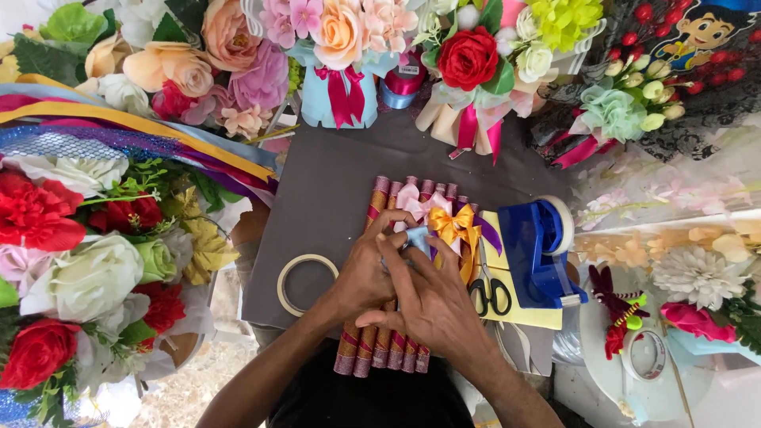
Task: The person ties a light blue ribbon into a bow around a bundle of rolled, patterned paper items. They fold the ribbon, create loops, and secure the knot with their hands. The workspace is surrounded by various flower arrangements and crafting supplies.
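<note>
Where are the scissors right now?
The scissors lie on the yellow sheet just right of the person's right hand, between the gold bow and the blue tape dispenser.

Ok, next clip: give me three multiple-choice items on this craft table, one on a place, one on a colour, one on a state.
1. Where do the scissors lie?
A. right of the hands, beside the blue tape dispenser
B. inside the tape ring
C. among the red flowers on the left

2. What colour is the shiny bow just above the hands?
A. green
B. gold
C. black

3. What are the left hand and right hand doing?
A. resting apart on the grey board
B. both lifted clear of the table
C. close together, pinching a small pale blue piece over the glitter rolls

Answers: 1 A, the black handles lie on the yellow sheet next to the dispenser; 2 B, its loops are gold; 3 C, fingertips meet on the piece.
</note>
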